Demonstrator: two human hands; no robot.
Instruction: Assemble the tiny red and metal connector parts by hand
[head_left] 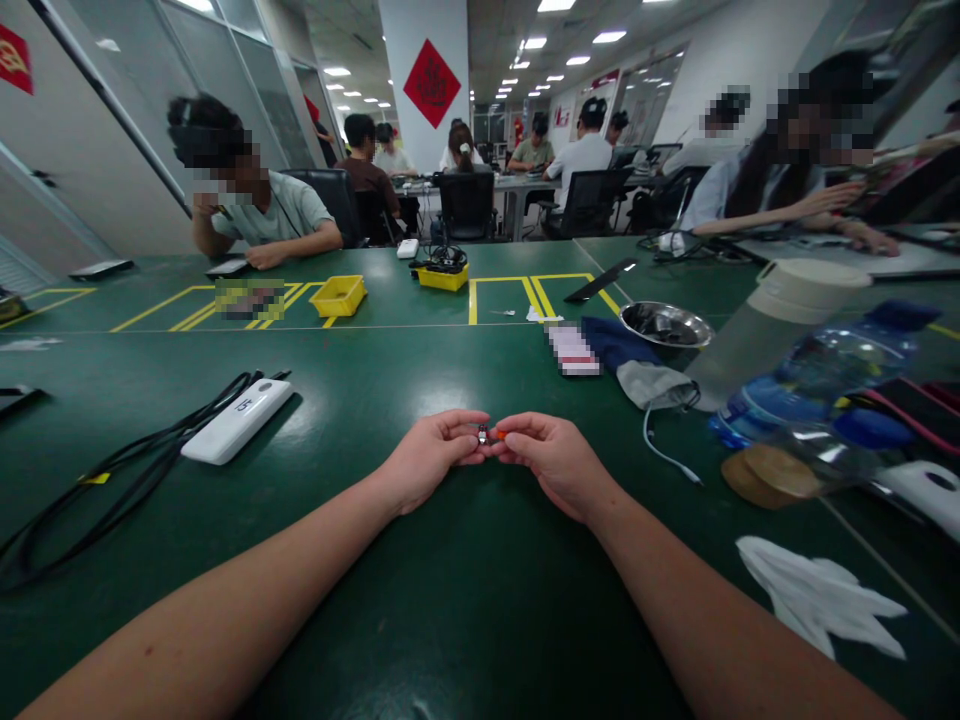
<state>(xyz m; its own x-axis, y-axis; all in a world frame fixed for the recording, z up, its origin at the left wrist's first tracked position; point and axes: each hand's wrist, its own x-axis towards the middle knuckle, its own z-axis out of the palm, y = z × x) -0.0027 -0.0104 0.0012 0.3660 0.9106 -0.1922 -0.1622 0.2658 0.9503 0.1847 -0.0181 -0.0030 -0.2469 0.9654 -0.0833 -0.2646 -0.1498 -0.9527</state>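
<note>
Both my hands meet over the middle of the green table, fingertips almost touching. Between thumb and fingers, my left hand pinches a small shiny metallic piece, dark and silver; its kind is too small to make out. My right hand is closed in a pinch on a small orange piece, right beside the metallic one. Whether the two pieces touch or are joined I cannot tell, since the fingers hide part of them.
Left lies a white power bank by black cables. Farther off are a yellow tray and a yellow box with cables. On the right are a metal bowl, a tumbler, a water bottle and tissue. People sit beyond.
</note>
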